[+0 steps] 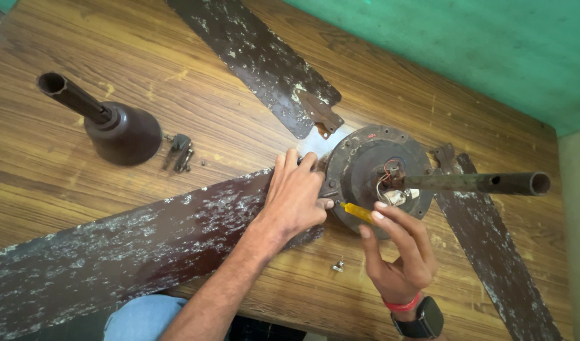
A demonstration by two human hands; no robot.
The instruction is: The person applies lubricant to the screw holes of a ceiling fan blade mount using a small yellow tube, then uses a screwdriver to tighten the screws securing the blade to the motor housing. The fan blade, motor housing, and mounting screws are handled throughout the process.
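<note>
On the brown wooden table (69,158) lies an old ceiling fan with a round, rusty brown metal motor housing (366,165) and three long dark brown blades with flaking paint. The left hand (296,197) lies flat, palm down, on the inner end of the near-left fan blade (145,243), just where this blade meets the housing; the fingers are together and hold nothing, they only press on the blade. The right hand (398,249) is below the housing with the fingers raised, and its fingertips pinch a small tool with a yellow handle (358,212), probably a screwdriver, but the tip is hidden against the housing rim. On this wrist are a red band and a dark smartwatch (419,321).

From the middle of the housing a rusty metal pipe rod (485,183) points to the right, and some loose wires (391,183) show at its base. The far fan blade (258,60) goes up and left; the right fan blade (498,259) goes down and right. A small silver screw (338,267) lies on the table between the two forearms. To the left stands a dark brown bell-shaped canopy cover on a tube (113,126), with a few small dark metal parts (181,151) just beside it.
</note>
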